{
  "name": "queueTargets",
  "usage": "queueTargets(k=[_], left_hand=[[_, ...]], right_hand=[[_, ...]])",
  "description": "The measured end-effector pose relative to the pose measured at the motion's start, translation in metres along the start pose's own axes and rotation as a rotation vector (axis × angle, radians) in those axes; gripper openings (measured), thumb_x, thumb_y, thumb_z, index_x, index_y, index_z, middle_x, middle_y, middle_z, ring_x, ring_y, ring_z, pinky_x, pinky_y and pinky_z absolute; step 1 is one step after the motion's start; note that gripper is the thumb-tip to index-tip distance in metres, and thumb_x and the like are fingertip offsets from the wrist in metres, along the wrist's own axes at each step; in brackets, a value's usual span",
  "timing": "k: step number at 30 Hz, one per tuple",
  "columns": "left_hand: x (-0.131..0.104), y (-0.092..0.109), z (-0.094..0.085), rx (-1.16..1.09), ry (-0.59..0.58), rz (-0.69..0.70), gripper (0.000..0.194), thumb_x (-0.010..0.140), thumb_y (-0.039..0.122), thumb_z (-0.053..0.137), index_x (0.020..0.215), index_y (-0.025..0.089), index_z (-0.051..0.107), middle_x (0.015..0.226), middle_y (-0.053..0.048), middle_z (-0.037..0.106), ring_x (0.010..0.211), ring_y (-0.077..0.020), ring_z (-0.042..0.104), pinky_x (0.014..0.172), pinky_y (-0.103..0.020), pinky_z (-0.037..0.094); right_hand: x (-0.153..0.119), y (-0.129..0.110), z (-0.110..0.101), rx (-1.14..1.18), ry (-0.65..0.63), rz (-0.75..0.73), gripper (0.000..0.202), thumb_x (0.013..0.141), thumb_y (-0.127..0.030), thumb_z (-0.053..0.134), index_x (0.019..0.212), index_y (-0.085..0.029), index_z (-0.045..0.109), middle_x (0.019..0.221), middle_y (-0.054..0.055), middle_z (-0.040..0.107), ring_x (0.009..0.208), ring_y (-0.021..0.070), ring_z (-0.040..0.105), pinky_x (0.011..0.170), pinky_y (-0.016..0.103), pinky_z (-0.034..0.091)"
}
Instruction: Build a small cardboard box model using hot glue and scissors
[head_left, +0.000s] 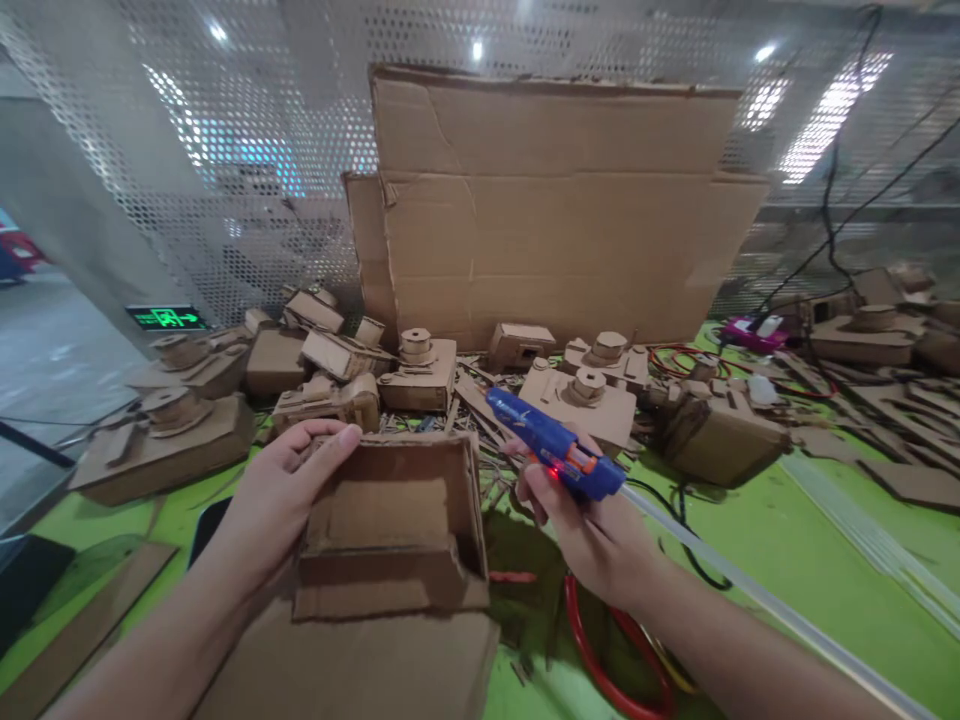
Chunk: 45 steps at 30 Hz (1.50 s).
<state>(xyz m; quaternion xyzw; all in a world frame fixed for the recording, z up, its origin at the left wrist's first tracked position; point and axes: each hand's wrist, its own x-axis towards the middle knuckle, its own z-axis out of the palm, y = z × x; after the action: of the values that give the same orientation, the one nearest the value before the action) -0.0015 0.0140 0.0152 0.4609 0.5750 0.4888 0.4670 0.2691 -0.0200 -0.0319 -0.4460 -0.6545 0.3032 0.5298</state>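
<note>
My left hand (300,475) grips the upper left edge of an open cardboard box (394,580), its thumb along the rim. The box is tilted so that its hollow inside faces me. In my right hand (577,525) is a blue hot glue gun (540,435) with a red light glowing near its trigger. The nozzle points up and left, apart from the box. A long clear glue stick (750,585) runs out of the gun's back toward the lower right. Below the box lies a flat cardboard sheet (360,670).
Several cardboard camera models (420,375) stand among scraps across the green table (750,540). A large cardboard panel (562,220) leans at the back. Red-handled scissors (600,650) lie near my right forearm. Spare glue sticks (877,540) and a purple glue gun (757,333) are at right.
</note>
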Motion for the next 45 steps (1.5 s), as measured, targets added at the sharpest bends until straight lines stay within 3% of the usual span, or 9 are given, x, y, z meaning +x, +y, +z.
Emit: queueTargets(k=[3,6,8,11,15,20,26,32,45], left_hand=[[0.006,-0.004,0.003,-0.136,0.119,-0.026,0.05,0.06,0.052,0.093,0.092,0.021,0.069,0.074,-0.001,0.074,0.06,-0.0173,0.068,0.052,-0.025,0.053],[0.007,-0.008,0.006,-0.21,0.185,-0.002,0.047,0.06,0.048,0.094,0.089,0.021,0.068,0.073,0.0,0.074,0.064,-0.0177,0.071,0.056,-0.025,0.056],[0.005,-0.011,0.009,-0.225,0.196,0.006,0.046,0.062,0.047,0.094,0.09,0.021,0.068,0.073,0.0,0.075,0.067,-0.0189,0.073,0.057,-0.025,0.057],[-0.002,-0.014,0.012,-0.221,0.189,0.011,0.046,0.063,0.046,0.094,0.092,0.022,0.068,0.079,-0.002,0.078,0.072,-0.0208,0.075,0.059,-0.026,0.06],[-0.01,-0.015,0.017,-0.217,0.172,0.017,0.045,0.066,0.046,0.093,0.096,0.023,0.067,0.084,-0.003,0.079,0.076,-0.0233,0.077,0.06,-0.028,0.062],[-0.017,-0.016,0.019,-0.19,0.149,0.022,0.046,0.067,0.047,0.092,0.097,0.024,0.067,0.082,-0.004,0.079,0.073,-0.0267,0.078,0.056,-0.033,0.062],[-0.023,-0.019,0.017,-0.15,0.124,0.032,0.046,0.068,0.048,0.09,0.102,0.025,0.068,0.087,-0.005,0.08,0.072,-0.0285,0.078,0.057,-0.036,0.063],[-0.025,-0.018,0.018,-0.111,0.133,0.073,0.048,0.069,0.048,0.089,0.103,0.023,0.068,0.085,-0.005,0.079,0.073,-0.0266,0.077,0.056,-0.032,0.061],[-0.029,-0.017,0.018,-0.078,0.123,0.061,0.047,0.07,0.051,0.089,0.103,0.026,0.067,0.089,-0.005,0.08,0.076,-0.0293,0.078,0.058,-0.035,0.063]], right_hand=[[-0.002,-0.001,-0.007,-0.075,-0.025,-0.051,0.024,0.105,-0.043,0.049,0.116,-0.024,0.056,0.081,0.001,0.061,0.063,0.017,0.055,0.059,0.029,0.047],[-0.003,-0.008,-0.012,-0.304,-0.06,-0.229,0.017,0.103,-0.038,0.051,0.11,-0.023,0.055,0.086,0.003,0.062,0.07,0.0183,0.059,0.063,0.029,0.047],[-0.004,-0.011,-0.012,-0.496,-0.083,-0.326,0.012,0.101,-0.034,0.054,0.108,-0.023,0.054,0.092,0.005,0.065,0.076,0.0197,0.062,0.065,0.029,0.047],[-0.006,-0.011,-0.009,-0.731,-0.138,-0.347,0.004,0.098,-0.024,0.054,0.101,-0.024,0.053,0.088,0.003,0.066,0.069,0.0197,0.062,0.058,0.029,0.041],[-0.01,-0.009,-0.006,-0.928,-0.211,-0.36,0.016,0.087,-0.011,0.054,0.096,-0.024,0.052,0.083,0.002,0.065,0.061,0.0205,0.06,0.051,0.031,0.031],[-0.013,-0.014,-0.003,-1.008,-0.209,-0.404,0.022,0.082,-0.005,0.053,0.094,-0.024,0.051,0.082,0.002,0.066,0.063,0.0209,0.061,0.05,0.032,0.03],[-0.018,-0.019,0.002,-1.108,-0.121,-0.432,0.031,0.075,0.002,0.049,0.089,-0.024,0.045,0.077,0.002,0.064,0.063,0.0213,0.061,0.05,0.032,0.033],[-0.024,-0.021,0.005,-1.153,-0.058,-0.468,0.036,0.072,0.005,0.046,0.088,-0.026,0.039,0.074,0.001,0.062,0.062,0.0214,0.061,0.052,0.034,0.034],[-0.022,-0.023,0.003,-1.108,-0.098,-0.391,0.03,0.076,0.0,0.049,0.088,-0.026,0.041,0.075,0.001,0.065,0.061,0.0198,0.062,0.053,0.03,0.035]])
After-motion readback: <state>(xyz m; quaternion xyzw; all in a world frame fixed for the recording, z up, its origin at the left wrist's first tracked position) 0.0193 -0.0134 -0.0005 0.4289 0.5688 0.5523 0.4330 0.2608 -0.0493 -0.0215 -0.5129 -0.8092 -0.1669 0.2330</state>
